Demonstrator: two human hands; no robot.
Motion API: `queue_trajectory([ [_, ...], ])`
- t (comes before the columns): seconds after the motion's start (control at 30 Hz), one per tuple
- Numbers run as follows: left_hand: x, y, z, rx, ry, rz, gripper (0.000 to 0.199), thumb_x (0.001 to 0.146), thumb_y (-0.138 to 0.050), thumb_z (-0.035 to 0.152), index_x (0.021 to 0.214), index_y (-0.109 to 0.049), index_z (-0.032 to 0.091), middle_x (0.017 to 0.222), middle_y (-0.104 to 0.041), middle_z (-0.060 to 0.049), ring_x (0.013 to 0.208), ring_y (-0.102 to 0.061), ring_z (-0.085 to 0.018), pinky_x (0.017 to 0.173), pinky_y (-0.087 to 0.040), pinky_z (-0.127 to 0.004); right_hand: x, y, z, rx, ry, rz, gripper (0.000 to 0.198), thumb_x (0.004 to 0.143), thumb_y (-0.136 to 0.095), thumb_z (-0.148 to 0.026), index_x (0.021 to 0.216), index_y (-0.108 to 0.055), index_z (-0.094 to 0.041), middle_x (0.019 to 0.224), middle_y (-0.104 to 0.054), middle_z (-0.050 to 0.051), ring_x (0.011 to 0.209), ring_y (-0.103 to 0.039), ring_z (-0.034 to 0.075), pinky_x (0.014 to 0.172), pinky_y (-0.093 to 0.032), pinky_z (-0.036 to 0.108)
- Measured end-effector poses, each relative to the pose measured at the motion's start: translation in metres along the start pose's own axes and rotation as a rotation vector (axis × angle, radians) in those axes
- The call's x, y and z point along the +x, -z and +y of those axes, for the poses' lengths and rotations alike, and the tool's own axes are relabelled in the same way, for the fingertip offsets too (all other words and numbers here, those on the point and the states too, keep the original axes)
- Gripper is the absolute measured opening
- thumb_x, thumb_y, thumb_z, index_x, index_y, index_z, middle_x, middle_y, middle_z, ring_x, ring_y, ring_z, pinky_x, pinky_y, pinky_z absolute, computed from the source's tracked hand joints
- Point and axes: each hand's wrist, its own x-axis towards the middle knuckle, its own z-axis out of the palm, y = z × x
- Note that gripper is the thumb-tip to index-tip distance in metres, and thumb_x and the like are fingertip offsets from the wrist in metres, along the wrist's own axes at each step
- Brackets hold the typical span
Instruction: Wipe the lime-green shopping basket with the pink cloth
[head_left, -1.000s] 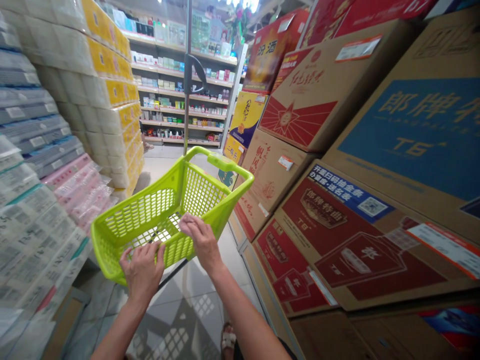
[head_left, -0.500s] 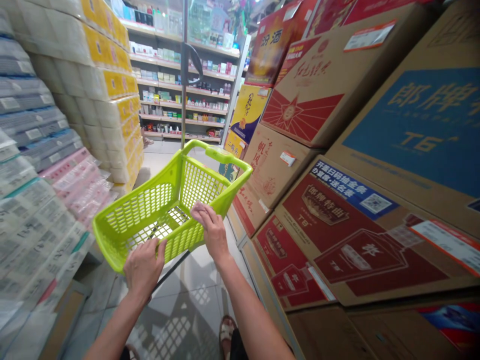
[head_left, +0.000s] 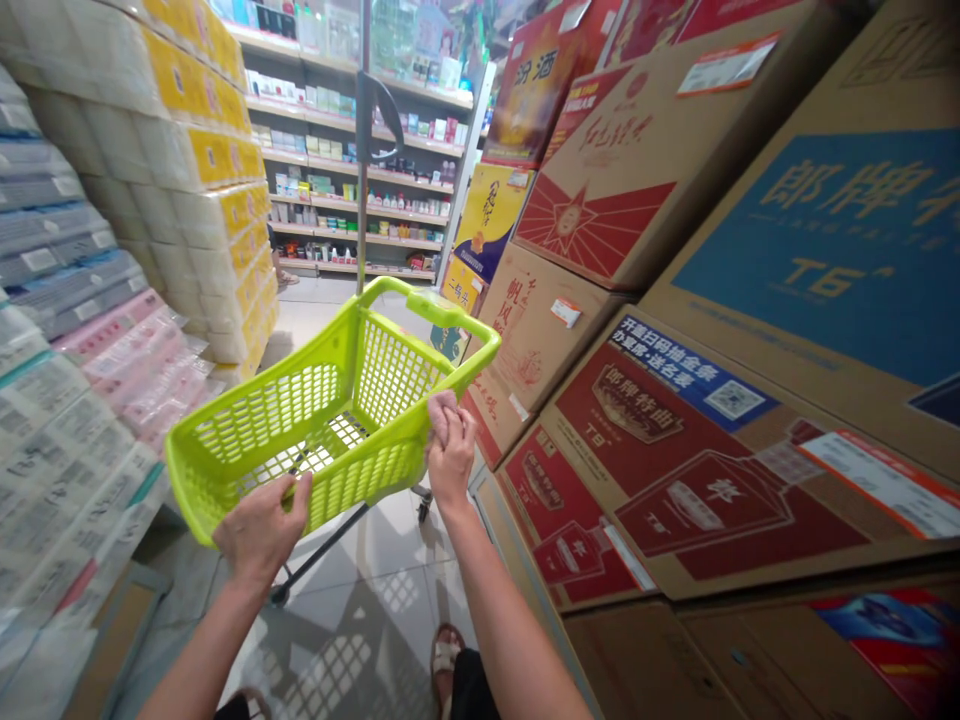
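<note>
A lime-green plastic shopping basket [head_left: 300,395] with lattice sides, mounted on a wheeled metal frame [head_left: 322,548], stands in front of me. Its inside holds nothing that I can see. My left hand [head_left: 262,525] grips the near rim toward the left end, fingers curled over the edge. In my right hand [head_left: 451,460] is a folded pinkish cloth [head_left: 442,412], pressed against the outer side of the basket near its right end. Beyond the basket rises an upright metal pole [head_left: 362,200] with a grey loop-shaped piece [head_left: 381,125].
Stacked liquor cartons [head_left: 645,400] line the right side closely. On the left are piles of yellow-and-white tissue packs [head_left: 202,160] and pink packages [head_left: 131,350]. Shelves of small boxed goods [head_left: 337,150] stand at the back. Tiled floor [head_left: 360,620] shows below, with my feet.
My right hand has moved the cloth right, from the near rim to the outer side by the basket's right end. My left hand keeps its hold on the rim. The view has shifted slightly.
</note>
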Motion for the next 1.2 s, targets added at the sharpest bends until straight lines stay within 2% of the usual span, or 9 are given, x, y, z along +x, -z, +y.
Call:
queue_trajectory([
  [0.17,0.005,0.001,-0.014,-0.07,0.031,-0.038,0.056,0.093,-0.027,0.054,0.079,-0.07,0.022,0.075,-0.068,-0.007,0.074,-0.06,-0.021,0.059,-0.03,-0.028,0.009,0.01,0.001,-0.077,0.042,-0.014,0.05,0.086,-0.038,-0.005,0.131,-0.054,-0.02,0.138,-0.046,0.013,0.13,-0.044,0.023,0.108,-0.041,0.045],
  [0.33,0.003,-0.002,-0.017,-0.066,0.046,-0.065,0.064,0.094,-0.018,0.051,0.073,-0.069,0.019,0.074,-0.068,-0.01,0.073,-0.059,-0.021,0.059,-0.03,-0.029,-0.029,-0.009,-0.022,-0.177,0.098,-0.089,0.046,0.091,-0.035,-0.007,0.131,-0.055,-0.019,0.143,-0.045,0.015,0.125,-0.047,0.026,0.103,-0.044,0.046],
  [0.47,0.005,-0.007,-0.021,-0.085,0.087,-0.083,0.065,0.094,-0.016,0.048,0.087,-0.075,0.021,0.086,-0.072,-0.01,0.078,-0.061,-0.022,0.059,-0.031,-0.029,-0.041,-0.014,-0.02,-0.191,0.23,-0.178,0.044,0.091,-0.038,-0.007,0.127,-0.058,-0.021,0.133,-0.052,0.015,0.113,-0.053,0.023,0.095,-0.05,0.039],
  [0.67,0.003,-0.009,-0.028,-0.16,0.038,-0.12,0.071,0.094,-0.007,0.047,0.102,-0.074,0.024,0.102,-0.074,-0.008,0.094,-0.063,-0.025,0.069,-0.04,-0.033,-0.018,0.004,-0.011,-0.209,0.106,-0.113,0.046,0.092,-0.036,-0.008,0.133,-0.054,-0.02,0.127,-0.05,0.015,0.119,-0.05,0.024,0.099,-0.047,0.042],
  [0.8,0.001,-0.006,-0.021,-0.352,-0.085,-0.11,0.075,0.095,-0.001,0.047,0.11,-0.071,0.025,0.118,-0.069,-0.004,0.113,-0.059,-0.024,0.088,-0.042,-0.034,-0.057,-0.012,-0.043,-0.139,0.191,-0.244,0.043,0.094,-0.038,-0.009,0.134,-0.052,-0.019,0.126,-0.052,0.014,0.118,-0.051,0.022,0.098,-0.048,0.037],
  [0.87,0.003,-0.006,-0.018,-0.379,-0.058,-0.125,0.077,0.095,0.002,0.048,0.11,-0.07,0.025,0.117,-0.07,-0.004,0.112,-0.06,-0.025,0.088,-0.041,-0.035,-0.076,-0.02,-0.057,-0.119,0.287,-0.334,0.042,0.095,-0.04,-0.01,0.134,-0.051,-0.02,0.125,-0.053,0.013,0.113,-0.054,0.021,0.095,-0.05,0.034],
  [0.93,0.005,-0.006,-0.016,-0.363,-0.003,-0.14,0.078,0.095,0.002,0.05,0.109,-0.071,0.025,0.111,-0.072,-0.004,0.106,-0.061,-0.025,0.084,-0.04,-0.036,-0.08,-0.023,-0.06,-0.111,0.347,-0.378,0.04,0.094,-0.043,-0.012,0.131,-0.053,-0.022,0.123,-0.055,0.012,0.108,-0.055,0.02,0.092,-0.051,0.033],
  [1.1,0.006,-0.008,-0.017,-0.367,0.028,-0.127,0.083,0.094,0.005,0.055,0.107,-0.072,0.026,0.11,-0.072,-0.003,0.103,-0.061,-0.026,0.082,-0.039,-0.036,-0.051,-0.016,-0.042,-0.105,0.142,-0.222,0.038,0.092,-0.042,-0.009,0.125,-0.058,-0.02,0.121,-0.053,0.012,0.114,-0.053,0.023,0.097,-0.049,0.038],
  [1.2,0.008,-0.003,-0.015,-0.375,0.052,-0.137,0.089,0.091,0.009,0.057,0.106,-0.073,0.026,0.11,-0.072,-0.004,0.104,-0.061,-0.028,0.085,-0.039,-0.038,-0.061,-0.021,-0.051,-0.093,0.136,-0.222,0.038,0.093,-0.041,-0.009,0.126,-0.056,-0.019,0.119,-0.053,0.013,0.114,-0.053,0.022,0.097,-0.049,0.037],
])
